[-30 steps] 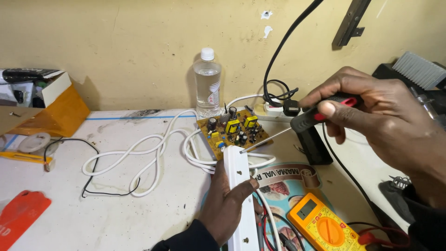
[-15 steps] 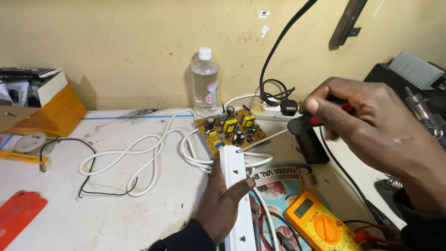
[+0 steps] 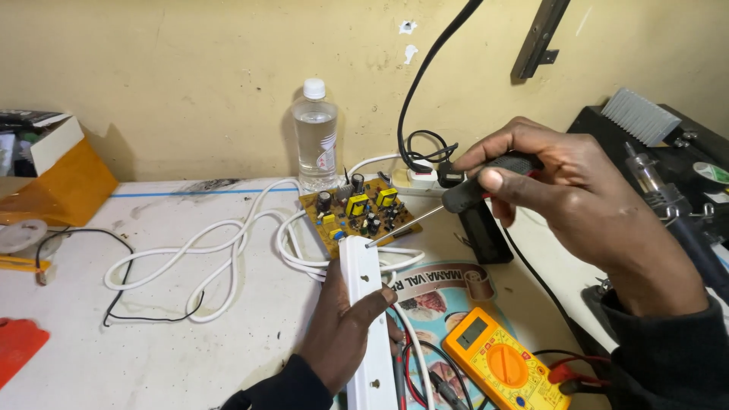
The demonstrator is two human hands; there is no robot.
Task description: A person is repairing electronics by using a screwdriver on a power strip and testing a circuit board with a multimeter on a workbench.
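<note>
White power strip (image 3: 363, 304) stands on edge on the table (image 3: 152, 334), left hand (image 3: 342, 326) clamped around it. Right hand (image 3: 562, 190), at 2 o'clock, grips a screwdriver (image 3: 456, 199); its tip has dropped from the circuit board (image 3: 353, 212) to the strip's top end.

The power strip (image 3: 368, 326) runs off the bottom edge.

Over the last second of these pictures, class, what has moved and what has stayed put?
The right hand has brought the screwdriver down, so its tip now sits at the top end of the white power strip, having hovered over the circuit board. The left hand still grips the strip. Bottle and multimeter unchanged.
</note>
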